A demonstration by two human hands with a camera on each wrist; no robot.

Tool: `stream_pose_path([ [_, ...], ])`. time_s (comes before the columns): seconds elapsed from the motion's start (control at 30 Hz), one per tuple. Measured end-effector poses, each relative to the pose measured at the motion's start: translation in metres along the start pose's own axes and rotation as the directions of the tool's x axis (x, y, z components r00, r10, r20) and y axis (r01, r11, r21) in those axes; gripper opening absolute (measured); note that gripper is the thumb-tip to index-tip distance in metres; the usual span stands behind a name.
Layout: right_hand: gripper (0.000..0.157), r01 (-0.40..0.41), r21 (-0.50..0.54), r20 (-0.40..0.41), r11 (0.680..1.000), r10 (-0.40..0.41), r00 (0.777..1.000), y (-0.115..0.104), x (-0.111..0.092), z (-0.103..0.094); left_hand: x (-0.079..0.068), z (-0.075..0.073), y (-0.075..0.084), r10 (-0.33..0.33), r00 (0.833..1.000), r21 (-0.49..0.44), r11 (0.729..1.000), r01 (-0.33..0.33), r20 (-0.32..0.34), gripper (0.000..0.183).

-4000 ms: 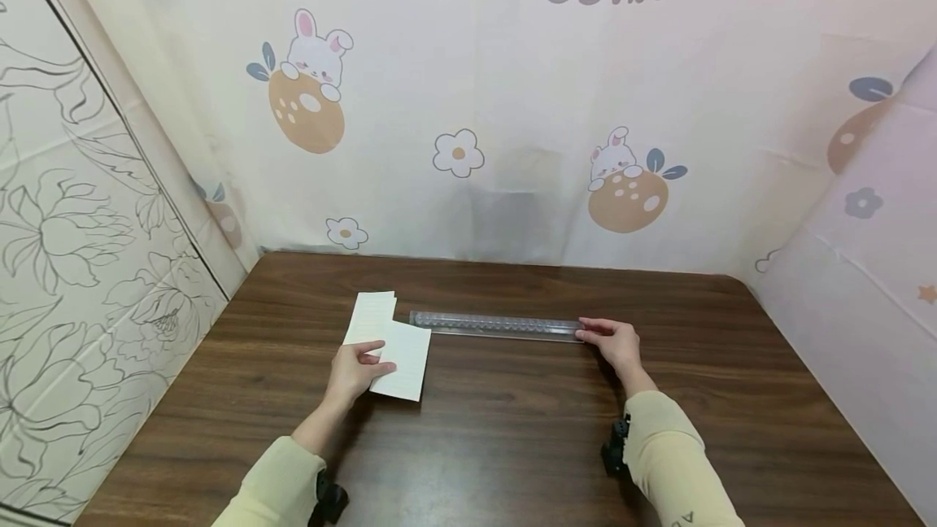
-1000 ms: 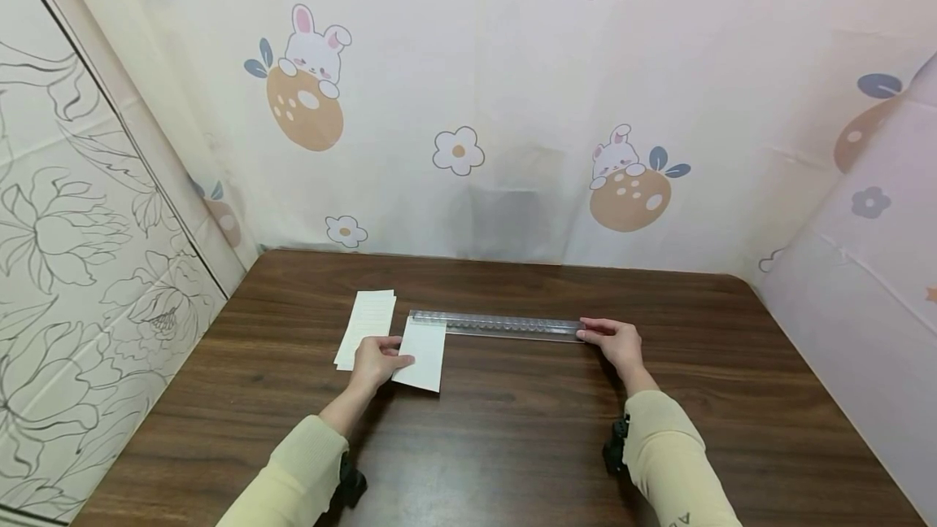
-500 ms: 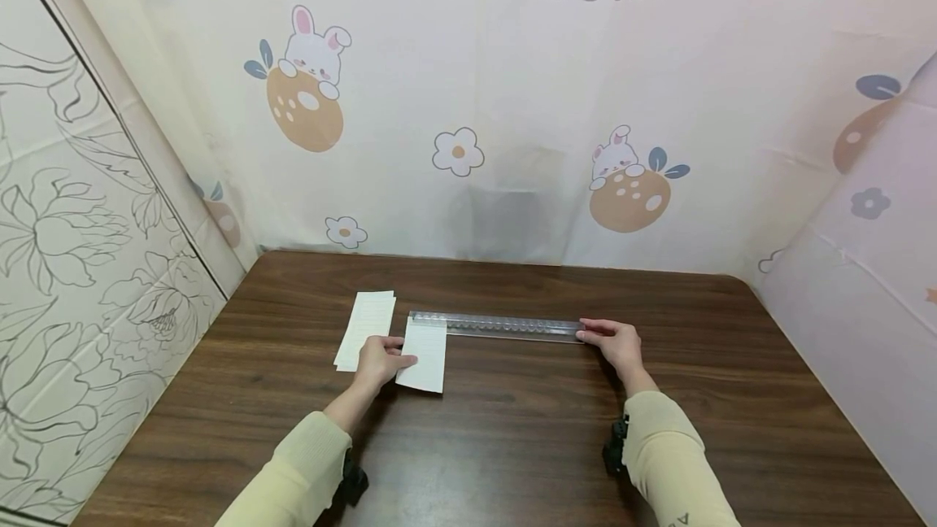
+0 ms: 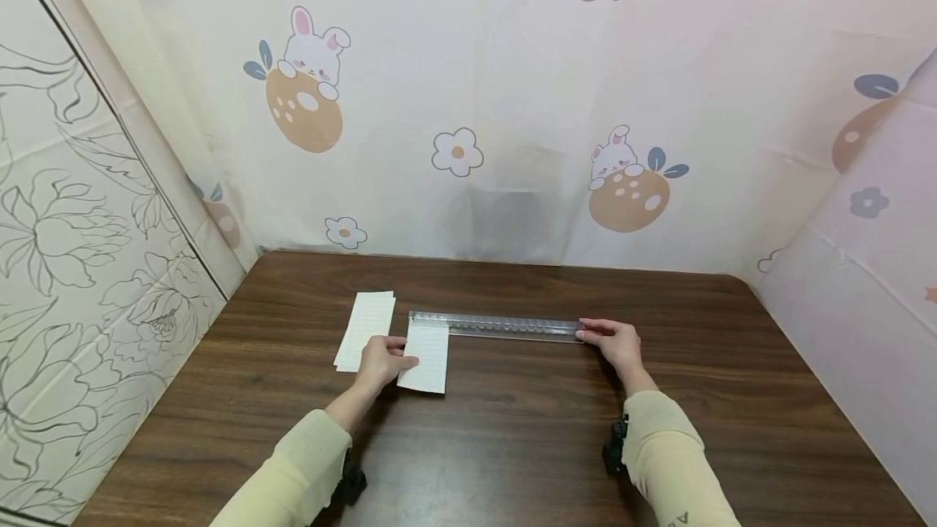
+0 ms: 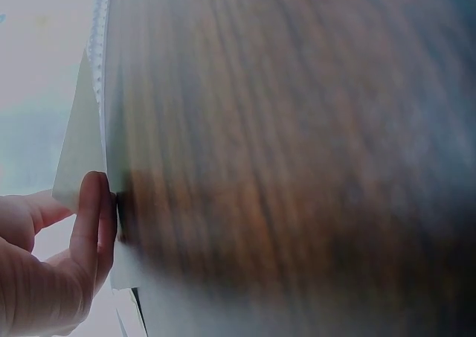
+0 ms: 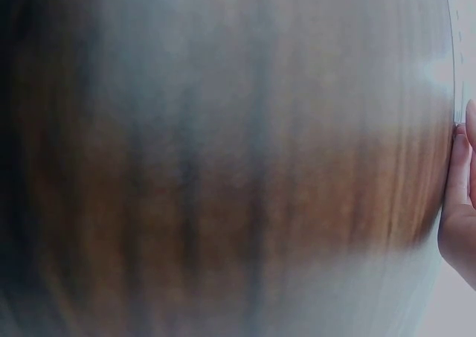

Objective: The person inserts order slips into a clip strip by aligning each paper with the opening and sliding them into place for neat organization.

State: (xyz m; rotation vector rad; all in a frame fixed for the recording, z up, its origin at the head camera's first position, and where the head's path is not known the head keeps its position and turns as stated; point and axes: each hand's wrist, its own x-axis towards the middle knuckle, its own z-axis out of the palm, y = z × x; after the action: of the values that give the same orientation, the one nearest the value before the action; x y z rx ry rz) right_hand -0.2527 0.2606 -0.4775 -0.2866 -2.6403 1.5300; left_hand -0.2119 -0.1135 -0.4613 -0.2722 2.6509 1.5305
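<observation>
From the head, then: the left hand (image 4: 379, 363) has a lined sheet (image 4: 426, 360) pinched at its left edge, thumb on top, and the sheet's far end meets the left end of a clear ruler (image 4: 520, 327). Over or under it? Can't tell. Across the wooden table (image 4: 512, 437), the right hand (image 4: 618, 344) pinches the ruler's other end. Just left of the sheet lie other papers (image 4: 368, 322), slightly fanned, their lower right corner blocked by the left hand. Behind it all, a rabbit-printed cloth (image 4: 395, 80); both sleeves (image 4: 669, 446) run off the bottom edge, dark wrist devices (image 4: 615, 447) partly tucked behind them.

Over to the left wrist: fingers and thumb close about the sheet, seen nearly edge-on, the ruler a thin strip beyond. Wood grain blurs across most of this view.

Right wrist now: the hand is cropped by the right border, fingertips at the ruler's sliver; its grip is hard to read from here.
</observation>
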Motion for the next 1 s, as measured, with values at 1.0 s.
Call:
stream_pose_path([
  [1.0, 0.038, -0.016, 0.010, 0.001, 1.000, 0.016, 1.000, -0.0001, 0.0005, -0.0002, -0.0041, 0.0080, 0.0050, 0.021, 0.998, -0.040, 0.999, -0.019, 0.056, 0.043],
])
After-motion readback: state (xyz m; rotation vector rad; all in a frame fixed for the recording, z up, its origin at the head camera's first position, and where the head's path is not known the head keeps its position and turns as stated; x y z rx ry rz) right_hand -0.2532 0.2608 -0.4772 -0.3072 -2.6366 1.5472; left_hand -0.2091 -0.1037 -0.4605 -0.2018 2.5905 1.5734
